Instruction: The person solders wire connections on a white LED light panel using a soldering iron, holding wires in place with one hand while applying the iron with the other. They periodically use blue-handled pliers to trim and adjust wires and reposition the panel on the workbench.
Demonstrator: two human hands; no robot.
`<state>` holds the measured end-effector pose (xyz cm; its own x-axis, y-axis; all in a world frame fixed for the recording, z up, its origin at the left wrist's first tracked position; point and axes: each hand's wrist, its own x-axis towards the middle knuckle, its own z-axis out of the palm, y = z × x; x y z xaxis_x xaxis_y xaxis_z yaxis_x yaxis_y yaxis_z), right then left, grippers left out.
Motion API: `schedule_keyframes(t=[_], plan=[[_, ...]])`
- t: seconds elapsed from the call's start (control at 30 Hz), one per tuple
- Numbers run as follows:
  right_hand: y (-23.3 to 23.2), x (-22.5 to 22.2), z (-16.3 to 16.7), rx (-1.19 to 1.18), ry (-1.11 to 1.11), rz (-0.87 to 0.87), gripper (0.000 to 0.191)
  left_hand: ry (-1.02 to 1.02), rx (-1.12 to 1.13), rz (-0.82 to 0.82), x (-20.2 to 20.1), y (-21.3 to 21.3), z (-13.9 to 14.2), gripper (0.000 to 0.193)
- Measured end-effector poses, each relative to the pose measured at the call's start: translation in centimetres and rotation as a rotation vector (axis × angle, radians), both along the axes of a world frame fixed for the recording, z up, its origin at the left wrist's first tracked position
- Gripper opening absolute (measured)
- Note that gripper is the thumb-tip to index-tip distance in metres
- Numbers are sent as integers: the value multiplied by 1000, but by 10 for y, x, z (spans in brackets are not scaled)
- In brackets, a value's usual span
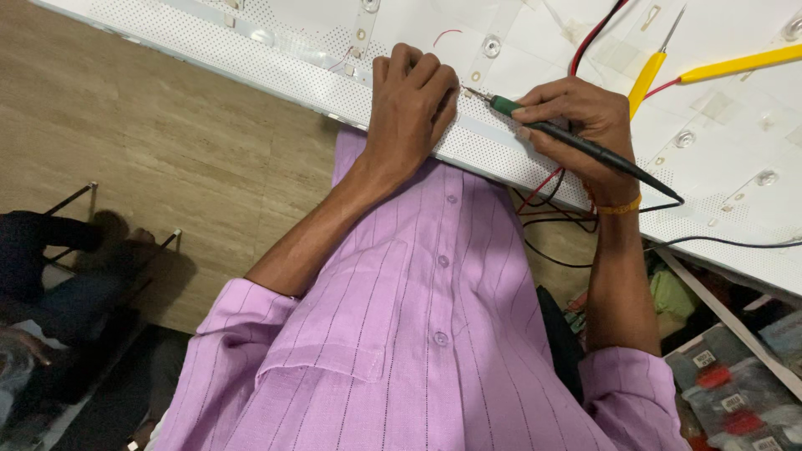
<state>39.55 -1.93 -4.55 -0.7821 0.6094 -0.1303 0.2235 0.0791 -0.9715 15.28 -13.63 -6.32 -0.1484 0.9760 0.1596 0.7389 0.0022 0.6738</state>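
While its thin metal tip rests on the near edge of the large white perforated panel (535,159), the slim black soldering iron with a green collar (576,144) lies slanted across the right hand (585,125), its black cord trailing off past the wrist. The right hand's fingers are closed around the tool's shaft in a pen-like grip, the index finger stretched along the green collar. Just to the left of the tip, the left hand (411,104) presses down on the panel edge with its fingers curled together into a loose fist; whether they pinch anything underneath cannot be told. A thin orange band (620,206) circles the right wrist. Red and black wires (543,200) hang over the panel's edge beside that wrist and run up across the panel. Farther back on the panel lie two yellow-handled test probes (735,63), well apart from both hands, and small round clear lenses (491,46) sit in rows on the white sheet. Below the hands, the person's lilac pinstriped button shirt (418,334) fills the foreground, above a beige tiled floor (150,142).
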Motion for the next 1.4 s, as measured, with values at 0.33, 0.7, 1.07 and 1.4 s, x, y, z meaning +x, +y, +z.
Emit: schedule_keyframes(t=[0.33, 0.7, 1.07, 1.4], plan=[[1, 0, 4, -19, -24, 4, 30, 36, 2, -2, 0, 0, 4, 18], [-2, 3, -7, -65, 49, -19, 29, 81, 6, -19, 2, 0, 2, 23], [-1, 1, -3, 2, -15, 0, 27, 79, 11, -21, 1, 0, 1, 22], [-1, -1, 3, -62, -12, 0, 29, 101, -2, -52, -2, 2, 3, 24]])
